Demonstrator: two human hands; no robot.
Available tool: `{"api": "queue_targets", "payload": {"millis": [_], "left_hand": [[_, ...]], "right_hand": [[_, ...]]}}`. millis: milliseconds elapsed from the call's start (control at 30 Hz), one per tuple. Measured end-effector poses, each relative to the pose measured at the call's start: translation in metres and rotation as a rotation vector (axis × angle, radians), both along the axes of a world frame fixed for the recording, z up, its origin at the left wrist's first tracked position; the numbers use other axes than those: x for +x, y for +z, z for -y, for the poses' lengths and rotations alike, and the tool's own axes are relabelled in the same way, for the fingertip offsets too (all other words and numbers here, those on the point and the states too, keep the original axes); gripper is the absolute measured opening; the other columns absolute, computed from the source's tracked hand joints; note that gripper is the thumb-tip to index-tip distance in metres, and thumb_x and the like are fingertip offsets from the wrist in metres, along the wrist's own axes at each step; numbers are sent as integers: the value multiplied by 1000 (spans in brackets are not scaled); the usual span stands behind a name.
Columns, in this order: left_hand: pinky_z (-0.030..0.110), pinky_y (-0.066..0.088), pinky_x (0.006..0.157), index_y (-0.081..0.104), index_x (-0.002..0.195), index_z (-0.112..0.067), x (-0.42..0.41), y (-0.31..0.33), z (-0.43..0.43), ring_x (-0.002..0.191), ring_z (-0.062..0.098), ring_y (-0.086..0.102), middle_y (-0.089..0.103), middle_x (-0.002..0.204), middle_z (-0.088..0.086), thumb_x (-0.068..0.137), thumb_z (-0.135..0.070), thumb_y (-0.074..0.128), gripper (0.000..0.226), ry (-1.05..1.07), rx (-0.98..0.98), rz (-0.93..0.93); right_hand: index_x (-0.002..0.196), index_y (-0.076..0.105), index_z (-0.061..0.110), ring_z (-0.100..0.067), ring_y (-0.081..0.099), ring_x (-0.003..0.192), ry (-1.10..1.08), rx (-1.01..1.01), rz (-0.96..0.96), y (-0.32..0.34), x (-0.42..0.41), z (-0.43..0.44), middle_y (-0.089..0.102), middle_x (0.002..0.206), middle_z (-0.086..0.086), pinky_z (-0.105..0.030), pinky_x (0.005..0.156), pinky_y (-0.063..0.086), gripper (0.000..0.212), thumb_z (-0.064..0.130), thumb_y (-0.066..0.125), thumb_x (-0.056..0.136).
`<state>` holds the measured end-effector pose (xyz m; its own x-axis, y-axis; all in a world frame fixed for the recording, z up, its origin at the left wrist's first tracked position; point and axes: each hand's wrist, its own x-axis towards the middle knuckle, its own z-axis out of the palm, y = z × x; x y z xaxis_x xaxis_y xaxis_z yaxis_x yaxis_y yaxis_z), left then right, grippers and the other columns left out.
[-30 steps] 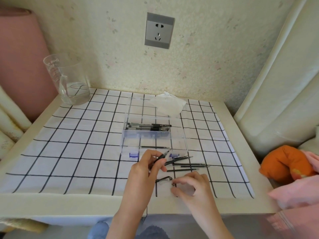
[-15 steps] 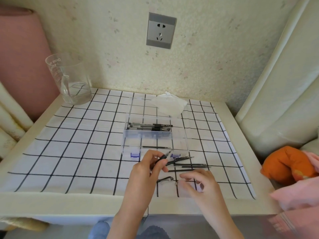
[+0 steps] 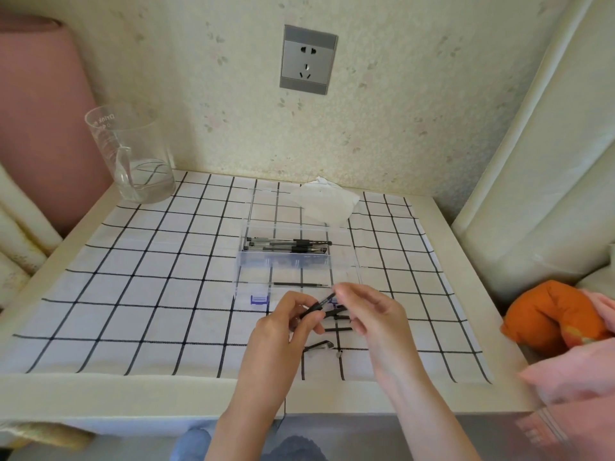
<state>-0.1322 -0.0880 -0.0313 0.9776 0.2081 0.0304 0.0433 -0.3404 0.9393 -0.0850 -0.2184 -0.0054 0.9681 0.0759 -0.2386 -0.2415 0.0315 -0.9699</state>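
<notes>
Nearest on the checked cloth point(image 3: 133, 311) that covers the desk point(image 3: 133, 394) lie a curved black clip point(image 3: 317, 346) and a tiny grey piece point(image 3: 339, 353). Just beyond them, above the cloth, the left hand point(image 3: 279, 331) grips a black pen point(image 3: 316, 306) with curled fingers, its tip slanting up and right. The right hand point(image 3: 376, 317) pinches that far tip between thumb and forefinger. Loose black pen parts point(image 3: 337, 328) lie under the hands. Farther off stands a clear plastic box point(image 3: 286, 261) holding assembled pens point(image 3: 289, 246) and one thin refill point(image 3: 299, 284). Beyond it are a crumpled tissue point(image 3: 322, 202) and, far left, a glass beaker point(image 3: 133, 154).
</notes>
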Motion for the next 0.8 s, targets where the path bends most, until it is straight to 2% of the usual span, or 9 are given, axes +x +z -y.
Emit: {"api": "queue_targets", "payload": {"millis": [67, 133, 267, 400, 533, 667, 800], "left_hand": [[14, 37, 57, 52, 89, -34, 0, -2, -3, 63, -2, 52, 67, 72, -20, 88, -32, 56, 5, 37, 46, -4], [11, 37, 56, 52, 88, -35, 0, -3, -7, 71, 0, 53, 66, 72, -18, 87, -32, 58, 7, 76, 93, -3], [11, 38, 57, 53, 85, -37, -1, -4, -11, 77, -1, 54, 66, 81, -20, 84, -31, 62, 11, 137, 93, -24], [8, 38, 58, 52, 80, -39, -2, -3, -11, 77, -1, 54, 64, 80, -22, 83, -28, 65, 16, 179, 112, -8], [17, 43, 62, 49, 78, -41, -4, -4, -13, 75, 1, 57, 64, 81, -20, 83, -26, 65, 23, 201, 149, 1], [19, 40, 59, 54, 85, -36, -4, -4, -15, 72, 3, 56, 67, 79, -15, 84, -25, 63, 14, 302, -6, 23], [15, 40, 58, 55, 87, -34, -2, -3, -11, 69, 4, 55, 68, 78, -13, 85, -26, 62, 11, 283, -74, 26]], "right_hand": [[89, 74, 13, -5, 48, 57, -83, 64, -11, 1, 8, 7, 65, 68, 7, -19, 58, 37, 22, 28, 72, 73], [86, 73, 14, -9, 47, 61, -148, 101, 0, 5, 15, 15, 64, 68, 7, -22, 59, 36, 23, 31, 72, 71], [85, 70, 11, -9, 50, 60, -220, 130, 39, 8, 22, 27, 64, 67, 4, -23, 58, 35, 11, 21, 65, 84], [84, 68, 12, -10, 51, 59, -236, 79, 31, 1, 20, 28, 65, 67, 4, -24, 56, 35, 12, 21, 62, 88], [81, 66, 11, -12, 50, 62, -276, 97, 26, 0, 20, 30, 64, 68, 3, -24, 57, 35, 15, 23, 60, 89], [85, 66, 11, -13, 49, 64, -282, 30, 41, 2, 25, 36, 64, 74, 0, -25, 57, 36, 16, 25, 60, 90], [87, 67, 6, -11, 51, 59, -172, 0, -25, -13, 14, 22, 65, 71, -3, -21, 48, 36, 12, 16, 61, 89]]}}
